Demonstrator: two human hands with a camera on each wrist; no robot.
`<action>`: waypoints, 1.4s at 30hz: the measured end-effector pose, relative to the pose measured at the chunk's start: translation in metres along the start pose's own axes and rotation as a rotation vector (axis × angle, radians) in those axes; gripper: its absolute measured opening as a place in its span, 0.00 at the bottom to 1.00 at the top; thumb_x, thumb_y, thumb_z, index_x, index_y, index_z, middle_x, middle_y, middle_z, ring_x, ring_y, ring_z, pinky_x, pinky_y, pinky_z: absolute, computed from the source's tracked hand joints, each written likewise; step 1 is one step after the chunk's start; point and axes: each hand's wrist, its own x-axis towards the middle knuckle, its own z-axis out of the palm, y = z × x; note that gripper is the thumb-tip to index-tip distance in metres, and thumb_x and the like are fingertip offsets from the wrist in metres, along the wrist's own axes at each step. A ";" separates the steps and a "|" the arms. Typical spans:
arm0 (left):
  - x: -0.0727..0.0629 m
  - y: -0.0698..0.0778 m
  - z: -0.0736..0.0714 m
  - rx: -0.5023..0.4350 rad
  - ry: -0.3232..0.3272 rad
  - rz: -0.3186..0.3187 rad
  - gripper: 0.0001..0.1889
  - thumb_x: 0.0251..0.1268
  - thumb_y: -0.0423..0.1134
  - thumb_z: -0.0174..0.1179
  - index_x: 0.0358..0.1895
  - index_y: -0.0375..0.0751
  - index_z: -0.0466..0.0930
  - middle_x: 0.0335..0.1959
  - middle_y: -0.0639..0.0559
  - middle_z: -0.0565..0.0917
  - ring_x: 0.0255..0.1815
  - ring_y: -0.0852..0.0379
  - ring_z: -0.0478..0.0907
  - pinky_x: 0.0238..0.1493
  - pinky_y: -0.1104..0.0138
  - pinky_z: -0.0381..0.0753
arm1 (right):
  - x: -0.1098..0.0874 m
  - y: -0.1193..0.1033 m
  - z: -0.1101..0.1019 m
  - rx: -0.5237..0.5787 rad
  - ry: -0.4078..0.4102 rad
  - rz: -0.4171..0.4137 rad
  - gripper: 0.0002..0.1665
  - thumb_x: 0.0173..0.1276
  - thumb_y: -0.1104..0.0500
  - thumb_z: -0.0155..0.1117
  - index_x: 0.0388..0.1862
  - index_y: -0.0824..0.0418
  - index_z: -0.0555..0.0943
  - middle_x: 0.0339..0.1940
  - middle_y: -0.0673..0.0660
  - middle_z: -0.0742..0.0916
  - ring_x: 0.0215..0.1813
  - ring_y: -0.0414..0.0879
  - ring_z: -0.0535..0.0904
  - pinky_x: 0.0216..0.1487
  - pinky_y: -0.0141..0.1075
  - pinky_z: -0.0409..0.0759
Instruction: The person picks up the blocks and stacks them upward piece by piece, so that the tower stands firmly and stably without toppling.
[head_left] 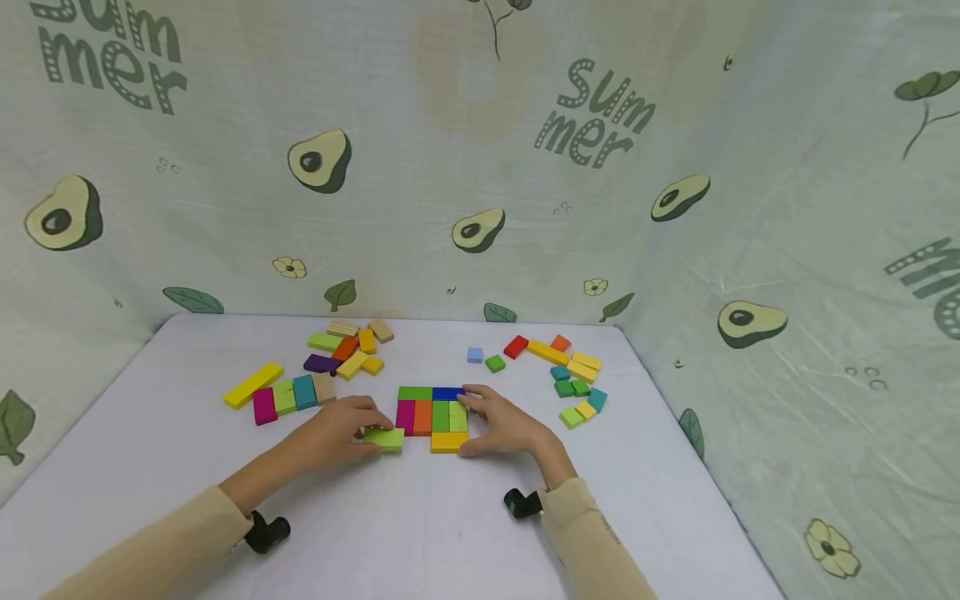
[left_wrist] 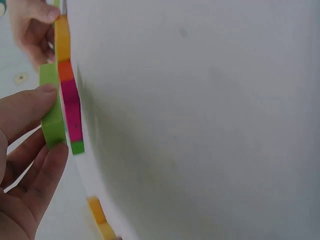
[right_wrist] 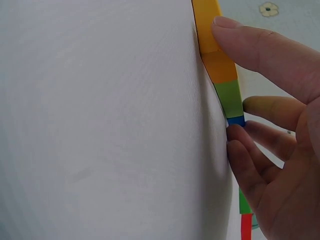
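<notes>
My left hand point(head_left: 333, 431) pinches a light green block point(head_left: 384, 440) between thumb and fingers, just left of a flat arrangement of blocks. In the left wrist view that light green block point(left_wrist: 52, 107) is held beside the magenta block point(left_wrist: 71, 110). The arrangement has a green block point(head_left: 415, 392) and a blue block point(head_left: 447, 392) along its far side, upright magenta, orange and green blocks in the middle, and a yellow block point(head_left: 448, 442) nearest me. My right hand point(head_left: 504, 423) spans its right side, thumb touching the yellow block point(right_wrist: 207, 30), fingers by the blue block point(right_wrist: 236, 121).
A loose group of blocks lies at the back left, with a yellow bar point(head_left: 253, 385) and a purple block point(head_left: 322, 363). Another scatter at the right includes a red block point(head_left: 516, 347) and a teal block point(head_left: 597, 400). A patterned cloth point(head_left: 390, 267) hangs behind the white table point(head_left: 420, 533).
</notes>
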 end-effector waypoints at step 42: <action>0.022 0.037 0.028 0.058 0.024 -0.044 0.18 0.60 0.37 0.80 0.54 0.46 0.91 0.50 0.52 0.87 0.58 0.50 0.83 0.62 0.53 0.86 | -0.001 -0.001 0.000 -0.003 0.000 -0.017 0.54 0.65 0.42 0.80 0.84 0.55 0.67 0.88 0.56 0.61 0.85 0.58 0.60 0.81 0.57 0.65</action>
